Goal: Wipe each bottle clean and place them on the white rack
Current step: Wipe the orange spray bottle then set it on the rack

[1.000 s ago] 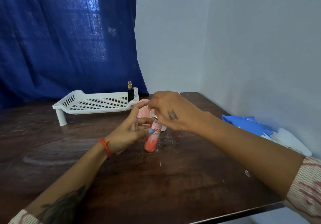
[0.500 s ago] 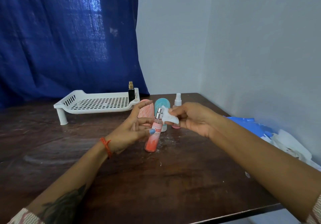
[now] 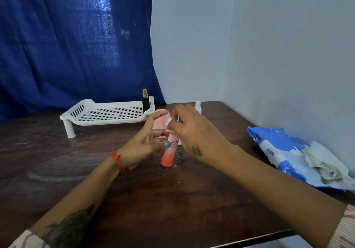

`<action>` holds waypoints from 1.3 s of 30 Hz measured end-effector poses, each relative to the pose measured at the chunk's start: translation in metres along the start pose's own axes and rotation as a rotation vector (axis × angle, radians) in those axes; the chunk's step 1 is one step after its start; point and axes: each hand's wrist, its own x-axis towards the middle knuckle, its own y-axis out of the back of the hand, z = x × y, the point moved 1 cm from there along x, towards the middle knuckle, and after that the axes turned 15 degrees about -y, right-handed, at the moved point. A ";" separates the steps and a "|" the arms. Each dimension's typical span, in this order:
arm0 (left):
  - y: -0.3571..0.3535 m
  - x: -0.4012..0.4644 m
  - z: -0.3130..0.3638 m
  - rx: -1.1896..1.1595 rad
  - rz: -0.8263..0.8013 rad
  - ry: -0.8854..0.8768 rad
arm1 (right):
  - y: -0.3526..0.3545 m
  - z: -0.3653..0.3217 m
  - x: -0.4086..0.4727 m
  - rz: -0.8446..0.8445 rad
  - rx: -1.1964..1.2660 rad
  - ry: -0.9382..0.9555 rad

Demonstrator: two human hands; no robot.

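Note:
A slim pink-orange spray bottle (image 3: pixel 170 152) stands tilted on the dark table. My left hand (image 3: pixel 146 144) steadies it at the label with thumb and fingertips. My right hand (image 3: pixel 194 132) covers the bottle's top, pinching a small white wipe (image 3: pixel 169 121) against it. A white perforated rack (image 3: pixel 107 113) stands at the back left with one black bottle (image 3: pixel 145 101) with a gold cap on its right end. Behind my hands a pink oval bottle (image 3: pixel 160 124) and a small clear spray bottle (image 3: pixel 198 107) show partly; a teal bottle is almost hidden.
A blue and white wipes pack (image 3: pixel 284 151) with crumpled used wipes (image 3: pixel 322 163) lies at the right by the wall. A dark blue curtain (image 3: pixel 73 40) hangs behind the rack. The table's front edge (image 3: pixel 259 240) runs across the lower right.
My right hand, which had drawn back to the right with the wipe half a second ago, has come back over the top of the pink-orange bottle. My left hand has kept its hold.

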 end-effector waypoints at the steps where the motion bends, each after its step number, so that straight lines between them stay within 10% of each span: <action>1: 0.000 0.000 0.000 -0.001 -0.002 0.002 | -0.002 0.002 -0.002 0.026 0.009 0.014; 13: 0.001 0.000 0.002 -0.010 0.008 0.031 | -0.017 0.027 -0.019 0.057 0.127 -0.149; 21: 0.003 -0.001 0.000 -0.031 -0.010 0.045 | -0.020 0.036 -0.022 -0.068 0.289 -0.593; 28: 0.003 -0.001 0.003 -0.014 -0.001 0.063 | -0.023 0.033 -0.048 -0.486 0.139 -0.416; 39: 0.005 -0.001 -0.001 -0.027 -0.032 0.060 | 0.015 0.023 0.012 -0.462 0.512 -0.270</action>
